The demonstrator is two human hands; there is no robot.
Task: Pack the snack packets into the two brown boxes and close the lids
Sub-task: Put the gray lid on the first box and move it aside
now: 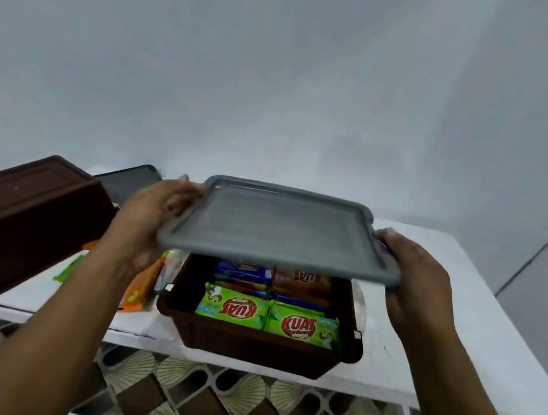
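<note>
A grey lid (274, 224) hovers level above an open brown box (258, 348) at the table's front edge. My left hand (154, 216) grips the lid's left edge and my right hand (412, 276) grips its right edge. Inside the box lie green snack packets (266, 315), with blue and orange packets behind them. A second brown box (22, 221) sits to the left, tilted or on its side. Loose orange and green packets (139, 291) lie on the table between the two boxes, partly hidden by my left forearm.
The white table (457, 333) stands against a pale wall. A second dark grey lid (131, 179) lies at the back left behind the left box. Below the table front, patterned floor tiles (207, 402) show.
</note>
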